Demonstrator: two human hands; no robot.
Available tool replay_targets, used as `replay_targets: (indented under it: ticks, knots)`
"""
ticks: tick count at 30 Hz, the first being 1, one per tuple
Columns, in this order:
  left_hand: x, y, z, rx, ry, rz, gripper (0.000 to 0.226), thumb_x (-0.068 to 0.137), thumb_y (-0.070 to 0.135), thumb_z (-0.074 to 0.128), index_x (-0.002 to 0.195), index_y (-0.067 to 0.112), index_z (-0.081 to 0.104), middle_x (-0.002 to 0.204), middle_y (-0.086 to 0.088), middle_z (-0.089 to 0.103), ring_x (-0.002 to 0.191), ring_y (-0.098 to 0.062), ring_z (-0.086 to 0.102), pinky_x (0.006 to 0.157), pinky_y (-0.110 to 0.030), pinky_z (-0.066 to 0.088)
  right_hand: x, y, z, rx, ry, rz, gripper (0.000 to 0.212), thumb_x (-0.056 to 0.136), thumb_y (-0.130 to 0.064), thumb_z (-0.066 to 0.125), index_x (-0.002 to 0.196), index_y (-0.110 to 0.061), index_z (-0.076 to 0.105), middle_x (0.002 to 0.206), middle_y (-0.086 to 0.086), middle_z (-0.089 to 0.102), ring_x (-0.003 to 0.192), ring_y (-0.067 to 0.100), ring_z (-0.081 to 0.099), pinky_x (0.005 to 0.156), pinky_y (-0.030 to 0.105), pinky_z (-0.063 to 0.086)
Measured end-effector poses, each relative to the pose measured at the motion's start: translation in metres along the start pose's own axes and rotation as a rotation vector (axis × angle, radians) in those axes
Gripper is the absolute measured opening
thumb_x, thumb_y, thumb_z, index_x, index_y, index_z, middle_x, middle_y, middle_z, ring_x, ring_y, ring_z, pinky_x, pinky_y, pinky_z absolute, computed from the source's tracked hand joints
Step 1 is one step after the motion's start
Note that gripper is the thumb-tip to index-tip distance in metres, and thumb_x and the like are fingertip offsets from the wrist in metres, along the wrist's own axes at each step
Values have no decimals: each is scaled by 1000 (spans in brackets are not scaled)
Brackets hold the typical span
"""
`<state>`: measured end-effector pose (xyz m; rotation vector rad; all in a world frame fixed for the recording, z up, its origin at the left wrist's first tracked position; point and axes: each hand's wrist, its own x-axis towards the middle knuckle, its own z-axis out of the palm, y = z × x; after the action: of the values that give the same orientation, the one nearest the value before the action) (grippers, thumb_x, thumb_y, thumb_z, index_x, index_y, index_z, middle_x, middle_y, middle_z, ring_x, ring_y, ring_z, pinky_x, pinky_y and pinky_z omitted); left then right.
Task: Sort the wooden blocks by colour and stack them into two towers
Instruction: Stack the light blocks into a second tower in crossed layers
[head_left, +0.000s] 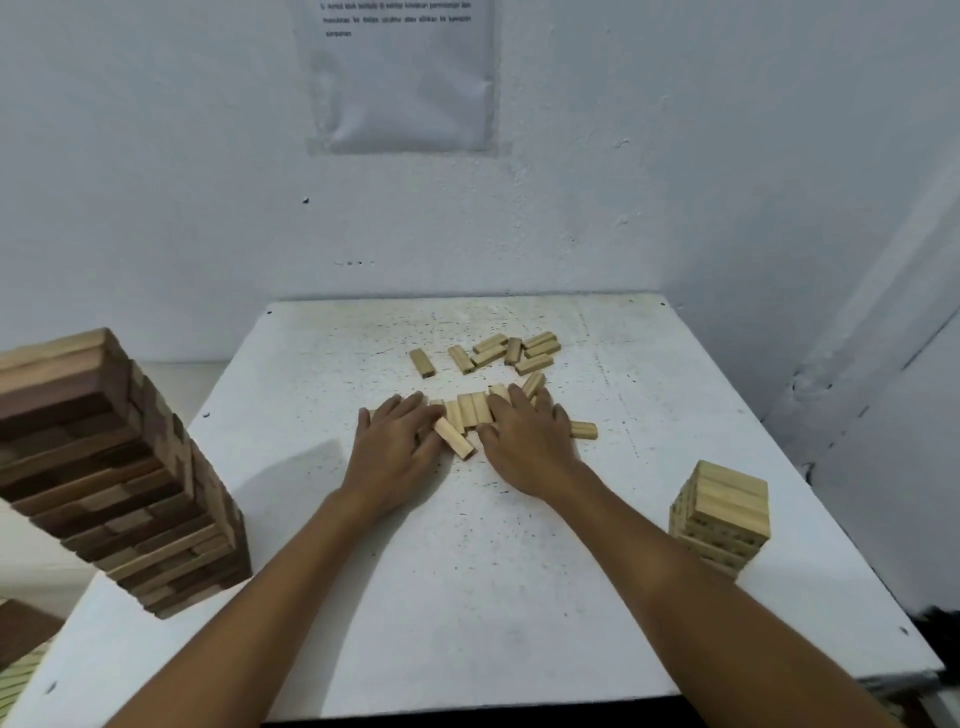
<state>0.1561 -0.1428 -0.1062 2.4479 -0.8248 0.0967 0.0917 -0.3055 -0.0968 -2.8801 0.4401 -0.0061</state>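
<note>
A white counter (519, 571) carries a tall tower of dark and mixed brown blocks (119, 467) at its left edge and a short tower of pale blocks (722, 512) near the right edge. Between them, both hands lie flat with straight fingers, gripping nothing: the left hand (397, 447) and right hand (527, 441) press on either end of a row of pale blocks (470, 415). These lie side by side, long axes pointing away from the person, while more loose pale blocks (511, 353) are scattered just beyond the fingertips.
</note>
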Motion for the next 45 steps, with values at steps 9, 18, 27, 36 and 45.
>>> replay_targets:
  ticks: [9,18,27,36,45]
  knots:
    - [-4,-1,-8,13,-47,4,88,61,80,42,133,32,56,152,2,39,146,-22,20,114,-62,4,-4,15,-82,65,-224,-349,77,88,-49,64,152,-29,26,162,-2,17,145,21,25,111,41,30]
    - [19,-3,11,243,-172,27,123,49,103,31,153,39,16,164,1,1,150,-24,-8,117,-61,-4,58,103,-90,-158,-360,-310,130,56,-78,70,153,-38,-7,162,-3,-14,150,20,-10,119,48,13]
    - [54,2,10,210,-247,67,123,50,104,19,154,38,15,164,2,1,150,-20,-4,118,-58,-2,86,105,-59,-152,-374,-336,110,73,-84,36,154,-26,-12,160,5,-21,148,25,-16,122,47,0]
    - [69,1,6,141,33,101,75,74,74,35,120,22,65,126,4,63,123,-18,48,106,-48,29,75,76,-52,-93,-375,-526,74,95,-56,47,155,-25,16,164,-1,2,150,18,0,118,41,23]
    - [121,22,28,144,-237,99,65,95,56,45,152,31,26,164,-2,3,150,-25,-7,118,-58,2,55,73,-80,-61,-360,-488,82,74,-53,76,145,-33,39,148,-7,36,128,15,42,99,33,42]
